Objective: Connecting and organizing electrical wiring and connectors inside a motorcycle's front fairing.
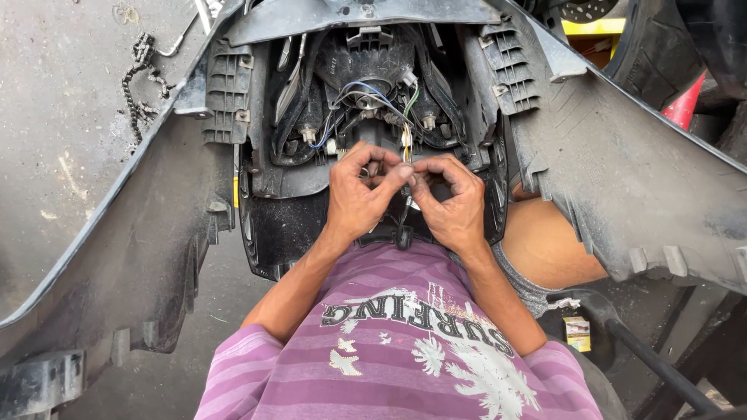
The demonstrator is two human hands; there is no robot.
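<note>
Left hand: our left hand point(354, 190) sits at the centre of the frame, thumb and forefinger pinched on the end of a thin wire point(405, 138), the other fingers curled in
Right hand: our right hand point(451, 204) lies just beside it, touching it at the fingertips, pinched on the same small spot; what exactly lies between the tips is too small for us to tell
Wire: the yellow and green strand comes down from the wire bundle point(373, 97) in the upper centre and ends right where our two hands meet
Long axis: the strand runs nearly straight up and down the frame, from the headlight housing point(366, 66) towards our chest
Nearer hand: neither; both meet at the wire end, left from the left, right from the right
Black lead: a dark cable point(403, 225) hangs below the pinch, between our wrists
Panel: the grey scooter front fairing point(622, 179) lies inner side up, spreading to both edges of the frame
Floor: a short chain point(140, 85) lies on the concrete at upper left, well apart from our hands
</note>
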